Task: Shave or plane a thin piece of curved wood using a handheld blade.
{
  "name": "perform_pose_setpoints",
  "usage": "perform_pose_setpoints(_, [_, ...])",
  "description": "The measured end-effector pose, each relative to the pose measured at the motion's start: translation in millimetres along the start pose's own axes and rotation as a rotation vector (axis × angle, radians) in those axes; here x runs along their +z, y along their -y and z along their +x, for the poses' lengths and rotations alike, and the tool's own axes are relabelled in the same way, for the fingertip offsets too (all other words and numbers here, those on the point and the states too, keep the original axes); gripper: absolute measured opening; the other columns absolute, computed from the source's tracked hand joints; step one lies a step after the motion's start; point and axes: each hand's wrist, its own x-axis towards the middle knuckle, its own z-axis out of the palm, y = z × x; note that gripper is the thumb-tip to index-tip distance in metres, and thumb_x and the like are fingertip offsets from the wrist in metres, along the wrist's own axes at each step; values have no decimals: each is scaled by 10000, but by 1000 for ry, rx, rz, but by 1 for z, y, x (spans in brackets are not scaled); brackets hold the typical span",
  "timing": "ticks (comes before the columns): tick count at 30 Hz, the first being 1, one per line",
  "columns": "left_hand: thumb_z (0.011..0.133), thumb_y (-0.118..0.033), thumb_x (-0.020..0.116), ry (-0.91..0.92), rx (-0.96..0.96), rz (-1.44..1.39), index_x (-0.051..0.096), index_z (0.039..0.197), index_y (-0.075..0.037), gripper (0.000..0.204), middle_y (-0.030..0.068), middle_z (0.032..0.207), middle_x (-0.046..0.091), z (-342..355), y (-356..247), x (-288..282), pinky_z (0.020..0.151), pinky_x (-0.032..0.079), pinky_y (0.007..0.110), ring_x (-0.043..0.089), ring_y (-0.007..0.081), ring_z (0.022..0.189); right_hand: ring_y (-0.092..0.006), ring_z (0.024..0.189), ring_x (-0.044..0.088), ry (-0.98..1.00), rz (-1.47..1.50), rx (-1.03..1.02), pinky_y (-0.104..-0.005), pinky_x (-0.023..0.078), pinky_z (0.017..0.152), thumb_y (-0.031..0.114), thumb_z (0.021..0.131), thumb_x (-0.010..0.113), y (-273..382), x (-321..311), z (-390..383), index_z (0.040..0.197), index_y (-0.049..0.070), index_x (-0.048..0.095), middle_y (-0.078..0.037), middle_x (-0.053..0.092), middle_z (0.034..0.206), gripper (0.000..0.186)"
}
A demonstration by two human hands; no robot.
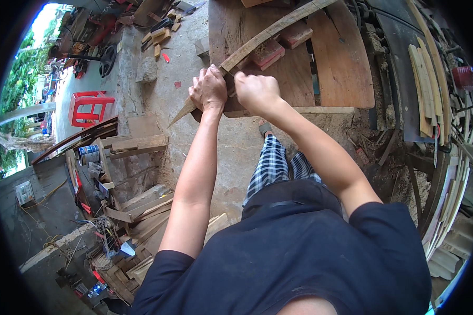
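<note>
A long, curved wooden strip [268, 35] runs from the far edge of view down toward me, tapering to a point at its near left end. My left hand [209, 89] is closed around the strip close to that tapered end. Just to the right, my right hand [257, 92] is curled into a fist beside the strip; whatever its fingers hold is hidden. Beneath the strip are two reddish blocks [268, 54] on the brown wooden table [341, 63]. The table's near edge lies just under my hands.
Wood offcuts [157, 38] and a concrete lump [146, 70] lie on the floor at the far left. A red plastic stool [91, 108] stands further left. Stacked boards and scrap [152, 212] crowd the near left. Long wooden strips [425, 86] lean along the right.
</note>
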Motion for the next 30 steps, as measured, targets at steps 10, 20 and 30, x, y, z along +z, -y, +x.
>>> perform_pose_setpoints(10, [974, -372, 309, 14, 37, -38, 691, 944, -99, 470, 74, 1071, 659, 2, -4, 3, 843, 439, 469, 614, 297, 980, -295, 777, 702, 28, 17, -1, -409, 548, 642, 133, 845, 476, 3, -2, 16, 920, 41, 584, -183, 697, 833, 160])
perform_pose_setpoints(20, [979, -374, 296, 58, -2, 18, 689, 973, -121, 468, 57, 1099, 651, 2, -4, 1, 848, 440, 470, 606, 298, 999, -281, 795, 707, 86, -2, 25, -378, 549, 639, 128, 850, 487, -5, -29, -29, 948, 19, 605, -163, 707, 866, 188])
perform_pose_setpoints(30, [971, -366, 327, -41, -10, 12, 690, 945, -86, 460, 82, 1009, 676, 1, 8, 6, 825, 451, 464, 628, 299, 943, -294, 756, 705, 169, -42, 72, -398, 550, 639, 118, 838, 500, -3, -23, -57, 914, 28, 605, -167, 703, 812, 158])
